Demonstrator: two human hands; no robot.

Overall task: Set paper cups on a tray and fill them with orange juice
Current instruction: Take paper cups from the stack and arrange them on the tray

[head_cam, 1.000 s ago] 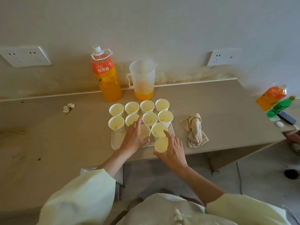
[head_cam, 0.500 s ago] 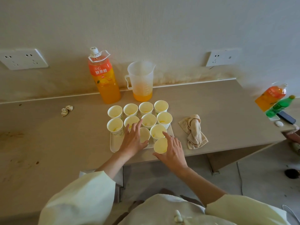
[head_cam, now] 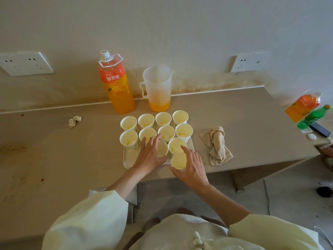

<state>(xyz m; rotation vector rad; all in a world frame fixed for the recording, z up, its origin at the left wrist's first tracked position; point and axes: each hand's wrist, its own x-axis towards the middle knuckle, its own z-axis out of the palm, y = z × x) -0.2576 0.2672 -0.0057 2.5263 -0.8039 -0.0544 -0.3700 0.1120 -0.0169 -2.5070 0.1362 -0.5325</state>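
Several paper cups stand in rows on a pale tray [head_cam: 128,156] near the table's front edge; some hold a little orange juice. My left hand [head_cam: 149,156] wraps a front-row cup [head_cam: 161,147] on the tray. My right hand [head_cam: 193,167] grips the nearest cup [head_cam: 178,160] at the tray's front right corner. An orange juice bottle [head_cam: 117,87] with its cap on stands at the back. Beside it is a clear measuring jug [head_cam: 158,89] with a shallow layer of juice.
A crumpled beige cloth [head_cam: 217,144] lies right of the tray. A wad of tissue [head_cam: 74,121] sits at the left. On a side surface at far right lie an orange bottle [head_cam: 302,105], a green bottle [head_cam: 313,117] and a dark phone [head_cam: 320,129].
Both hands have stayed on their cups. The view has tilted slightly, so everything sits a little lower in the frame.
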